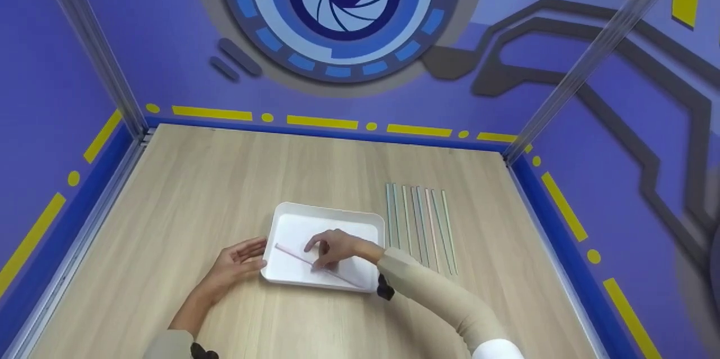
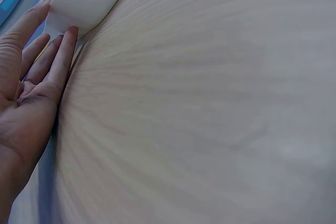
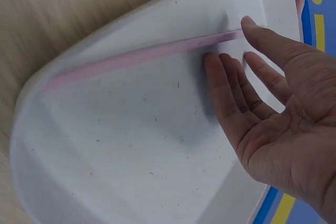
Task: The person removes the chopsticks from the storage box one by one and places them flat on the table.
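A white rectangular tray point(image 1: 326, 211) stands on the table, with a pink straw point(image 1: 292, 253) lying slantwise inside it. In the right wrist view the straw point(image 3: 131, 59) runs from the tray's rounded corner toward my thumb. My right hand point(image 1: 334, 247) is over the tray, thumb and fingers point(image 3: 223, 85) spread apart on either side of the straw's line, with nothing pinched between them. At the tray's left wall is my left hand point(image 1: 232, 264), its fingers extended and fingertips right at the wall point(image 2: 86, 1).
To the right of the tray, several pale straws point(image 1: 432, 229) in blue, green and pink lie roughly side by side on the wooden table point(image 1: 236, 179). My right forearm point(image 1: 433, 291) passes over their near ends. Blue-purple panels and metal posts enclose the table.
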A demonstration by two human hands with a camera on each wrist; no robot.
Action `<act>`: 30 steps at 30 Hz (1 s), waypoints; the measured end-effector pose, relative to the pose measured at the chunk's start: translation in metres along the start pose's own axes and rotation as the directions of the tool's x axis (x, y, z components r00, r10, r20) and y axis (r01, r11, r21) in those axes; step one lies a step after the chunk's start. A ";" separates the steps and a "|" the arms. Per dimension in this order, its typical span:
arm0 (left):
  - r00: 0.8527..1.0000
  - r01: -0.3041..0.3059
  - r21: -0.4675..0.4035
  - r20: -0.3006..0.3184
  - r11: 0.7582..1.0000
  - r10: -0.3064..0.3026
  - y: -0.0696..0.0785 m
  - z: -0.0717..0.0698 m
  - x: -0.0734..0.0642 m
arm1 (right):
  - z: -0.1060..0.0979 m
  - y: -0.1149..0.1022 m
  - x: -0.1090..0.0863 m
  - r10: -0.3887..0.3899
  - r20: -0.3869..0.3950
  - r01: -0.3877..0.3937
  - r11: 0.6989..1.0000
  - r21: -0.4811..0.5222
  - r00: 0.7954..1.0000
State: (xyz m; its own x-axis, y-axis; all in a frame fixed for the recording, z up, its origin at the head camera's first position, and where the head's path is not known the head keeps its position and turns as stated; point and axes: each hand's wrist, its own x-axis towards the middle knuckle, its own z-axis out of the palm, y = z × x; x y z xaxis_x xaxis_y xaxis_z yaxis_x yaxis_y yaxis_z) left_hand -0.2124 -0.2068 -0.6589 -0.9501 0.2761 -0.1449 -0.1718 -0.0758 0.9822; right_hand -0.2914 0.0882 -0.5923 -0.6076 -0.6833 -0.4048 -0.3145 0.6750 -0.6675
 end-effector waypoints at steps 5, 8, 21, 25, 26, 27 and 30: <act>1.000 -0.013 0.007 0.007 1.000 0.012 -0.001 -0.001 0.001 | 0.003 -0.001 -0.001 -0.032 -0.014 0.032 0.998 -0.056 0.999; 1.000 -0.019 0.020 0.010 1.000 0.019 -0.001 -0.003 0.001 | 0.004 -0.001 -0.001 -0.039 -0.018 0.038 0.997 -0.061 0.999; 1.000 -0.019 0.019 0.016 1.000 0.019 0.000 -0.003 0.001 | 0.007 -0.004 -0.003 -0.108 -0.029 0.097 0.963 -0.252 0.994; 1.000 -0.023 0.013 0.016 1.000 0.023 -0.001 -0.003 0.000 | 0.008 -0.006 -0.004 -0.054 -0.021 0.048 0.967 -0.250 0.998; 1.000 -0.024 0.009 0.016 1.000 0.024 -0.001 -0.003 0.000 | 0.008 -0.007 -0.004 -0.038 -0.018 0.032 0.968 -0.249 0.999; 1.000 -0.026 0.005 0.016 1.000 0.026 -0.001 -0.003 0.000 | 0.008 -0.008 -0.004 -0.020 -0.018 0.015 0.969 -0.249 1.000; 0.999 -0.030 -0.007 0.018 1.000 0.030 -0.002 -0.002 0.001 | 0.007 -0.010 -0.005 0.011 -0.019 -0.016 0.969 -0.248 1.000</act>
State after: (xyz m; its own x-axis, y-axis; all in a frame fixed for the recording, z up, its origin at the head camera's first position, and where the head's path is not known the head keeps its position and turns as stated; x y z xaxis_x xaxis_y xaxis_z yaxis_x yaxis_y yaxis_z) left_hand -0.2133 -0.2089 -0.6610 -0.9500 0.2910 -0.1133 -0.1454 -0.0908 0.9852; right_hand -0.2802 0.0825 -0.5879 -0.6250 -0.6701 -0.4004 -0.4758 0.7336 -0.4852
